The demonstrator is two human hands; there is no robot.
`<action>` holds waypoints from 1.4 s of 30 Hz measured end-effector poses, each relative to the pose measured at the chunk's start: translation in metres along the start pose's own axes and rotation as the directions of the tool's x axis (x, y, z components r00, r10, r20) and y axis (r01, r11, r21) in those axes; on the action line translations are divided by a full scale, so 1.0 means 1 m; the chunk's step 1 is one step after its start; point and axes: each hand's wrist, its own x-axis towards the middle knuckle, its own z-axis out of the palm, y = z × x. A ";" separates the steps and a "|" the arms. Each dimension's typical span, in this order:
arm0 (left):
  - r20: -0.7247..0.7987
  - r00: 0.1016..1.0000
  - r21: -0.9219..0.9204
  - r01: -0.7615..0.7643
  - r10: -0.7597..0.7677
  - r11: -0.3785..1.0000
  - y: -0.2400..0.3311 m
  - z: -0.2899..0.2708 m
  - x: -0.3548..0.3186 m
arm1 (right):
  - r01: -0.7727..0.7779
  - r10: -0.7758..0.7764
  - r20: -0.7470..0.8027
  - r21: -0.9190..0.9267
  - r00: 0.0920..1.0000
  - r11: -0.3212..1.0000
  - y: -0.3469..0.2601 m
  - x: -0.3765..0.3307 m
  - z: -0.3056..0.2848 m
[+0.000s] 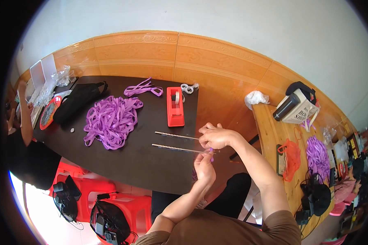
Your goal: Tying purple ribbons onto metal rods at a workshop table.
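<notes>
Orange wall tiles (135, 53) are running behind a dark table (151, 171), where a purple ribbon pile (112, 122) is lying left of a red tape dispenser (175, 117). Past the table's right edge, the right hand (215, 137) is curling its fingers, its grip unclear, near the left hand (204, 166). Two thin rods (173, 148) are jutting toward them; the left hand is pinching a purple strip (211, 154) at the nearer rod's end.

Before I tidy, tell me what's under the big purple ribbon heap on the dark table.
Dark table shows around the edges of the purple ribbon heap; anything beneath its tangled middle is covered and cannot be seen.
</notes>
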 end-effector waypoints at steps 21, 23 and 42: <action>0.024 0.996 0.043 0.087 -0.088 0.995 0.010 0.009 -0.001 | 0.522 -0.259 -0.470 0.602 0.843 0.605 0.060 -0.015 0.058; 0.016 0.995 0.047 0.095 -0.096 0.994 0.010 0.008 -0.001 | 0.548 -0.217 -0.507 0.716 0.834 0.433 0.065 -0.012 0.069; 0.015 0.998 0.158 0.058 -0.061 0.986 0.006 -0.003 0.003 | 0.578 0.050 -0.598 0.744 0.800 -0.335 0.051 0.061 0.155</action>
